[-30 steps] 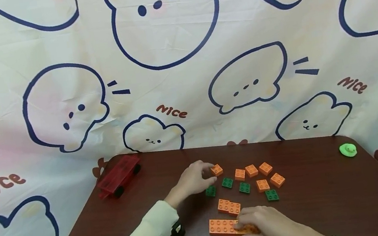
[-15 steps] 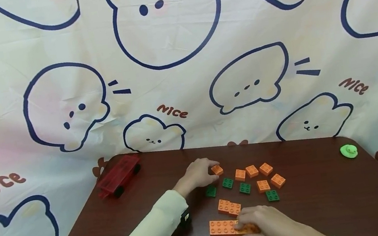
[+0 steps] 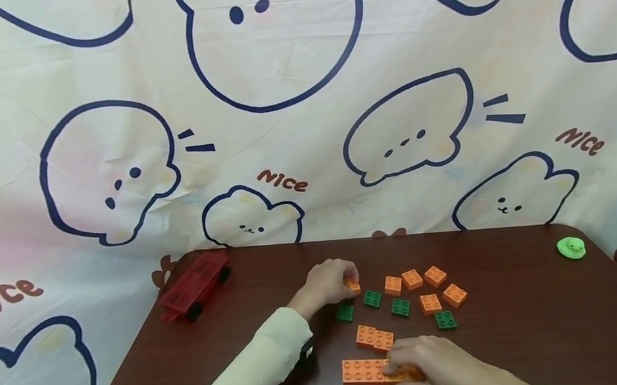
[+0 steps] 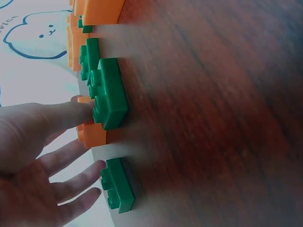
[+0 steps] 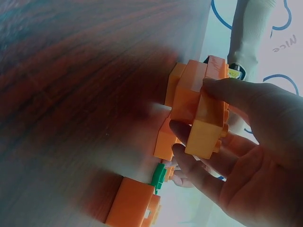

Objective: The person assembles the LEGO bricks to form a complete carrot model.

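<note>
“Orange bricks first: what's joined?”

“The build (image 3: 362,371), at the near middle: several bricks together, studs on top, a smaller part beneath. Just beyond it lies a pair (image 3: 375,337), staggered and apparently joined too, though I can't tell how firmly.”

“And what's left?”

“Five loose orange bricks (image 3: 412,279), farther out and to the right, plus four green bricks (image 3: 371,298), each apart from the rest. I'd judge the joining partway along — plenty lies unattached.”

“How is the left hand (image 3: 328,283) placed?”

“Stretched out to the far side, its sleeve (image 3: 241,382) slanting up from the near left. Thumb and forefinger look closed on a single orange brick (image 3: 352,287), left of the loose ones; the other fingers spread more loosely. Whether that brick is off the table (image 3: 542,317), I can't tell.”

“The right hand (image 3: 439,366)?”

“Low, coming in from the near right. Its thumb lies against one side and its fingers curl round the other — parted by just the build's thickness, gripping its right end.”
</note>
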Demonstrator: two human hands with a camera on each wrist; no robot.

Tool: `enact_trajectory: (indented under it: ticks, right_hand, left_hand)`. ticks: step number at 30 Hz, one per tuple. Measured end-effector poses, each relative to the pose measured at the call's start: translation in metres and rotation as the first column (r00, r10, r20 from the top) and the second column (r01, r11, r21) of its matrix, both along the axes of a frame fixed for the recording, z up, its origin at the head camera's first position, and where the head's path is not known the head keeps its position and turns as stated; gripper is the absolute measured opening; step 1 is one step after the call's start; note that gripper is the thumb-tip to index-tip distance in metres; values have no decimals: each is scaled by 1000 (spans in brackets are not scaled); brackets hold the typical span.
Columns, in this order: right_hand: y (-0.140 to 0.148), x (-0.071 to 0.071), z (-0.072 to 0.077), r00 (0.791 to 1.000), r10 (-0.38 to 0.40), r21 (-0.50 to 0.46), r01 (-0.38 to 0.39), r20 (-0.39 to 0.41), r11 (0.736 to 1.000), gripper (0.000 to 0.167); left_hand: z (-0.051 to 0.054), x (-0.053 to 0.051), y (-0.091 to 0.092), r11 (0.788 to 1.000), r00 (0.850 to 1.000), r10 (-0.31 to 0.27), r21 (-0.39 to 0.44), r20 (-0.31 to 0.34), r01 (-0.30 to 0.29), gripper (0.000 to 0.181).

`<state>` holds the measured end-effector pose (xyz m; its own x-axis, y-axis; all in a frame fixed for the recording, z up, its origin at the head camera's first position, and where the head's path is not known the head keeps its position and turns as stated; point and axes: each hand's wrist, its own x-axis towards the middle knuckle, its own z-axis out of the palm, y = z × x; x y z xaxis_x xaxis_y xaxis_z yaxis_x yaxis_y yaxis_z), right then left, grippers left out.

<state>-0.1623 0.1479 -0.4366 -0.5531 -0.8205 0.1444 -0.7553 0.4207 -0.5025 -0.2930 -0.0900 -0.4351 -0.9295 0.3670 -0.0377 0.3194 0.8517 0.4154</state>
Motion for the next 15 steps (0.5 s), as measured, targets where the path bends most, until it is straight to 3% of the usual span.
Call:
enact_trajectory:
  ticks: [6,15]
  right_hand:
    - [0,-1,0,1000,19,-15,-19,-17,1000,11]
    - [0,-1,0,1000,20,-10,-20,-6,1000,11]
  left_hand:
    - [-2,3,-1,1000,1000,8,15,0,-8,15]
    - [-2,7,-9,994,1000,-4,107,9,3,31]
